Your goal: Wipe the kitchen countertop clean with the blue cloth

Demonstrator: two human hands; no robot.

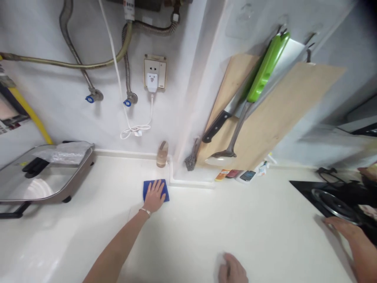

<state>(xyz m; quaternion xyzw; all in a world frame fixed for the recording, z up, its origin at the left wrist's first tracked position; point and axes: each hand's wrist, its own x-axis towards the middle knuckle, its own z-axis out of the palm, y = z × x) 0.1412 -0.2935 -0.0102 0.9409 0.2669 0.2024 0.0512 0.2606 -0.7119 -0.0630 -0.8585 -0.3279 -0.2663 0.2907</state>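
Our left hand [154, 196] is spread open and palm down, pressing on the blue cloth [146, 185], and there's the contact made: cloth out, down flat on the tabletop [188, 236], palm over its middle. How much of the surface it has covered, and how much is left, we can't tell; one look at it gives us no count. The cloth itself is small, deep blue and roughly rectangular, with fairly straight edges peeking out around our fingers; whether it's folded or damp, we can't make out. It sits just beside the corner of the raised white ledge [193, 184], in front of the clear bottle [161, 157] by the wall. Down at the lower edge of the view comes our right hand [234, 271], fingers curled, well apart from the cloth and partly cut off; whether there's anything inside those fingers, we can't say. Over to the left, the lidded electric pan [69, 184] stands on its feet, and above the ledge hang the wooden board [268, 129], the black-handled knife [216, 126] and the ladle [237, 131]. And far right, a co-worker's hand [344, 228] is near the black hob [306, 190].
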